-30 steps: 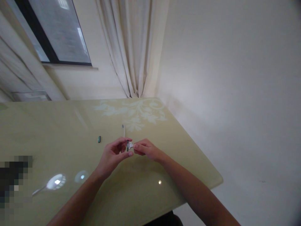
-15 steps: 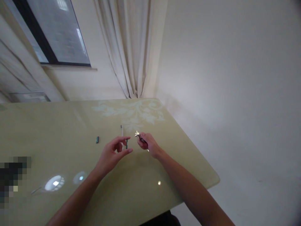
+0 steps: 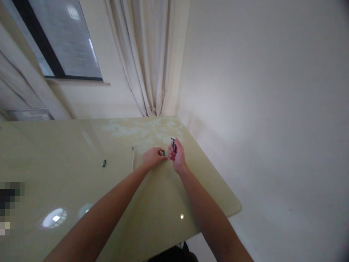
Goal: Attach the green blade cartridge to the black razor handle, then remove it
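My left hand [image 3: 155,157] pinches a small dark piece with a greenish edge [image 3: 164,153] end to end between thumb and finger. Its exact kind is too small to make out. Just to the right, my right hand [image 3: 177,154] is closed in a fist around a small metal tool with a dark handle [image 3: 173,142], its head sticking up above the fingers. The two hands are close but apart. Left of them, a similar small dark piece [image 3: 104,163] lies on the table. A thin white cord with a grey tip [image 3: 133,158] lies beside my left forearm.
The pale green glossy table [image 3: 68,153] has a floral pattern at its far side and a rounded right corner. A white wall [image 3: 259,109] rises on the right. Behind the table hang curtains [image 3: 144,54] beside a window [image 3: 73,40]. A blurred dark patch covers the left edge.
My left hand has moved right and slightly up with the small dark piece, closer to my right hand. My right hand has risen and turned the metal tool more upright. The view has shifted slightly.
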### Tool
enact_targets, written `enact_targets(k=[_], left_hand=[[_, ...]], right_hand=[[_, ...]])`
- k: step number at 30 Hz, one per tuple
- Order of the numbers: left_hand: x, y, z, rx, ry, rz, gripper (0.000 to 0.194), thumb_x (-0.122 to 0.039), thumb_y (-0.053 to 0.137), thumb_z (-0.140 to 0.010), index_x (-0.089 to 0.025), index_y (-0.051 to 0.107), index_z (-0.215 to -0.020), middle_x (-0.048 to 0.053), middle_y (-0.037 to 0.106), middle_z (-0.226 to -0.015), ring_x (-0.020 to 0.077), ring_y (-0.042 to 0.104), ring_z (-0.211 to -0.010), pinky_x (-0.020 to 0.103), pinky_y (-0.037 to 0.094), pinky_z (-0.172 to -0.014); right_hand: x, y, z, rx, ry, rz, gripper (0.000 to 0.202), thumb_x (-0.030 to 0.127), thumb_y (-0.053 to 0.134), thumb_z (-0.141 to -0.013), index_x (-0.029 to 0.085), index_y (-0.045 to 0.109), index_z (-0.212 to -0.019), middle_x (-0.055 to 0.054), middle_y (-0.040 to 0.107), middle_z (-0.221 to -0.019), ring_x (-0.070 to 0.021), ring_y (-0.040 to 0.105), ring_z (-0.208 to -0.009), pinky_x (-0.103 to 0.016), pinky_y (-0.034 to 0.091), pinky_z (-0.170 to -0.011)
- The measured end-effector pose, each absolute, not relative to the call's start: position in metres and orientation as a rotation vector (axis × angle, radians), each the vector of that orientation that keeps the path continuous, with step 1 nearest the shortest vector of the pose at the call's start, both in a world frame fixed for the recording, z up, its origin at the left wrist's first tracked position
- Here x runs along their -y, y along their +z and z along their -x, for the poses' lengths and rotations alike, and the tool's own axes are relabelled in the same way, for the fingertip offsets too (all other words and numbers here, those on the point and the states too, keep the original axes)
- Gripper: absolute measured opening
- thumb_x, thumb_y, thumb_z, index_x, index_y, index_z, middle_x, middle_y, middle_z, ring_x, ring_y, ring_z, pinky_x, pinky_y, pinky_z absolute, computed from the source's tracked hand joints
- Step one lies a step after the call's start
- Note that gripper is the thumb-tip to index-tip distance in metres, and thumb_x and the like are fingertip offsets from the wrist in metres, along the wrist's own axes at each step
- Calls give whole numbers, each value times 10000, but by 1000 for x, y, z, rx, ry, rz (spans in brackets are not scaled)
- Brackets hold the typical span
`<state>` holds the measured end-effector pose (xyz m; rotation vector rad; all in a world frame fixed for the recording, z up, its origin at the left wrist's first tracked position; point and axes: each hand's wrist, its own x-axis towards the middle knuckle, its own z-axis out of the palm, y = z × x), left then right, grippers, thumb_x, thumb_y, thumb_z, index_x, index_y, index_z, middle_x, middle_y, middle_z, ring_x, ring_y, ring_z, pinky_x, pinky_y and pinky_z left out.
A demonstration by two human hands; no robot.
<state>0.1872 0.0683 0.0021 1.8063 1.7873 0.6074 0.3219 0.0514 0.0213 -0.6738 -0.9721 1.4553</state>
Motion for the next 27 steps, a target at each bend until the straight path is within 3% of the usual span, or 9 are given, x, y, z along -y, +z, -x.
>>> enact_targets(k=[6,12,21,27], left_hand=[[-86,-1,-207,-1935,576,-1725,548,-450,828,-703,-276,778,-1221,91,799,-1109,358,654,-1146,428,402,-915],[-87,-5,-203,-1927,563,-1752,594,-503,856,-679,-332,767,-1241,65,794,-1112,342,644,-1152,458,388,-976],[-84,-6,-198,-1870,616,-1779,407,-399,813,-776,-312,795,-1173,72,792,-1129,347,652,-1172,467,394,-1002],[-75,-5,-195,-1802,779,-1762,776,-447,837,-726,-199,625,-1430,124,768,-1163,321,681,-1075,442,462,-947]], right_hand=[[-58,21,-323,819,1482,666,641,739,581,-873,229,329,-578,117,198,-453,-49,112,-386,-206,97,-362],[-57,26,-329,714,1528,634,604,655,540,-939,225,332,-570,114,201,-447,-54,105,-380,-204,105,-345],[-58,24,-330,675,1558,665,600,618,499,-969,219,340,-550,108,202,-437,-56,87,-380,-207,79,-343],[-59,20,-327,740,1544,753,616,685,525,-927,228,322,-567,115,194,-438,-58,103,-378,-210,87,-356]])
